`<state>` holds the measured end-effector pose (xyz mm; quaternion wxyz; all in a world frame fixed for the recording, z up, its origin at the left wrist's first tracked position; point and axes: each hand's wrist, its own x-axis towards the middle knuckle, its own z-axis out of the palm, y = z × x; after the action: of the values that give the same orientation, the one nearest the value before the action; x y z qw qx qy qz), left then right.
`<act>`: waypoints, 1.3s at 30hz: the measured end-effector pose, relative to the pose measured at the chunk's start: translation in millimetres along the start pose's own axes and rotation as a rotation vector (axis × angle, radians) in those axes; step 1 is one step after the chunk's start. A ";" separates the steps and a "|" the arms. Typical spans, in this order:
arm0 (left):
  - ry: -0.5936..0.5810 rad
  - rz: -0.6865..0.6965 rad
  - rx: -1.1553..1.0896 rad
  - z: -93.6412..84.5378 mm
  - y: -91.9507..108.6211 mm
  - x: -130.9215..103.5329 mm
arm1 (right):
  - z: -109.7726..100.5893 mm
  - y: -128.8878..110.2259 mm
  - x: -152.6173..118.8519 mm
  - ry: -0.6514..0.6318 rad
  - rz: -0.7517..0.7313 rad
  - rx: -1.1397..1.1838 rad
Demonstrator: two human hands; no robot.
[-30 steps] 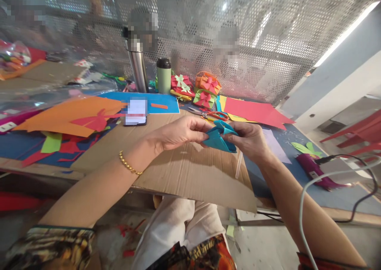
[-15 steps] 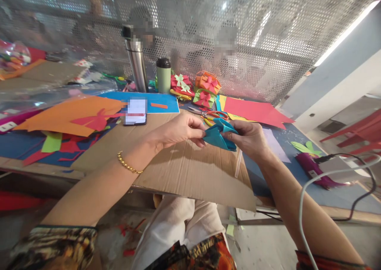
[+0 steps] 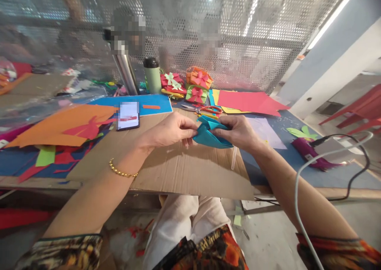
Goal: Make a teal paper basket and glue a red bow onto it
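A folded blue paper piece (image 3: 210,134) is held between my hands, above a brown cardboard sheet (image 3: 190,171). My left hand (image 3: 178,130) pinches its left corner between thumb and fingers. On the right side my right hand (image 3: 236,132) grips the paper, thumb in front and fingers behind. Just behind the paper lie orange-handled scissors (image 3: 211,109) and something yellow, partly covered by it. A thin whitish stick (image 3: 233,158) rests on the cardboard below my right hand.
Left of my hands are a phone (image 3: 127,116) and orange paper (image 3: 68,121). Behind stand a steel flask (image 3: 126,71), a green cup (image 3: 152,77) and paper boxes with bows (image 3: 197,93). A purple glue gun (image 3: 311,154) and cables (image 3: 300,182) are at right.
The view has shifted slightly, so the scene sits further left. The blue paper looks flatter and more closed between my fingers. Both hands keep their hold.
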<state>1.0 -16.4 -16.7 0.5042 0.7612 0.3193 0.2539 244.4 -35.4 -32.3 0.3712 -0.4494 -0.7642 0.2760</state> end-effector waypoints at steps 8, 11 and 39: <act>-0.011 -0.025 0.001 -8.0 -1.6 -1.0 | -6.3 -5.1 -2.5 -0.092 -0.014 0.063; -0.004 -0.043 0.003 -9.7 -0.7 -1.3 | -8.5 -7.3 -2.9 -0.124 -0.024 0.122; 0.085 -0.046 0.102 -16.7 -1.4 2.3 | -106.0 -10.1 -45.2 0.493 -0.015 -0.249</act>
<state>-9.6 -4.2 -11.8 0.4565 0.7668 0.3704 0.2577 340.5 -70.9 21.6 0.4898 -0.5396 -0.6822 0.0595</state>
